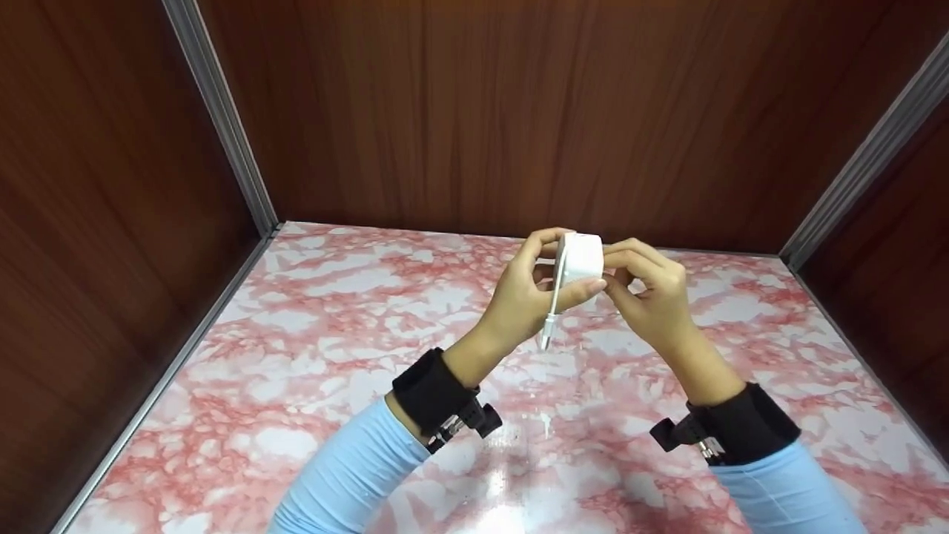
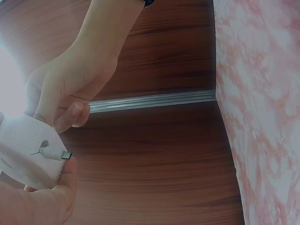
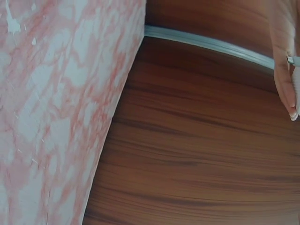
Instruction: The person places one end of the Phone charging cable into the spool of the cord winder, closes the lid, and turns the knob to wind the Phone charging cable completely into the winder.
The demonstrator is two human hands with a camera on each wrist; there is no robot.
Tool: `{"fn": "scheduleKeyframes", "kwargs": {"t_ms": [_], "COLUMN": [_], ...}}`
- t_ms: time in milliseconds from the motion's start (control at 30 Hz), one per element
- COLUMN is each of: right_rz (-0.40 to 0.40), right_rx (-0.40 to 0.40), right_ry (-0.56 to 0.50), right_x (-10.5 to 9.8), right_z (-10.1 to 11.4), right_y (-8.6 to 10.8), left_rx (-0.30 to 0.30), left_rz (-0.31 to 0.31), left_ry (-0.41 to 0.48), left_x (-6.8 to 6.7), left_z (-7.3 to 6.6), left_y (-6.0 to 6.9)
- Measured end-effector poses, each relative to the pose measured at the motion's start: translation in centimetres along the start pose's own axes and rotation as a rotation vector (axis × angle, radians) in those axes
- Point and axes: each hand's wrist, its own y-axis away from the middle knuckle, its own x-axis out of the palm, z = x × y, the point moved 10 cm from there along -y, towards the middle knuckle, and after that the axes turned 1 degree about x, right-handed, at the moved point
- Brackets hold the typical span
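My left hand [image 1: 519, 297] grips a white block with rounded corners [image 1: 584, 256], fingers behind it and thumb across its lower front. A thin white cable [image 1: 559, 278] runs down the block's left side and ends in a metal-tipped plug [image 1: 547, 337] that hangs free. In the left wrist view the plug [image 2: 66, 155] shows against the block's white face [image 2: 28, 133]. My right hand [image 1: 656, 297] holds the block's right side with bent fingers and thumb; the exact contact is hidden. The right wrist view catches only the left hand [image 3: 283, 70] and a sliver of the block.
Both hands are raised above a red-and-white marbled tabletop [image 1: 296, 348]. Dark wood-grain panels [image 1: 474, 111] enclose the back and sides, joined by metal corner rails [image 1: 226, 119]. Black straps with small cameras [image 1: 437, 393] sit on both wrists.
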Motion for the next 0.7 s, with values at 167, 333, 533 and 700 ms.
{"fn": "scheduleKeyframes", "kwargs": {"t_ms": [167, 333, 533, 700], "right_rz": [0.003, -0.002, -0.007, 0.011], "right_rx": [0.046, 0.132, 0.216, 0.232], "right_ry": [0.005, -0.026, -0.071, -0.062], "right_x": [0.4, 0.8, 1.0, 1.0], "right_z": [0.0, -0.6, -0.9, -0.8], "right_y": [0.3, 0.8, 1.1, 1.1], "left_rx": [-0.021, -0.027, -0.013, -0.015], "left_rz": [-0.002, -0.005, -0.004, -0.013], "left_ry": [0.025, 0.025, -0.015, -0.002], "left_x": [0.0, 0.1, 0.1, 0.0], "left_z": [0.4, 0.4, 0.3, 0.5], "left_y": [0.1, 0.2, 0.2, 0.3]}}
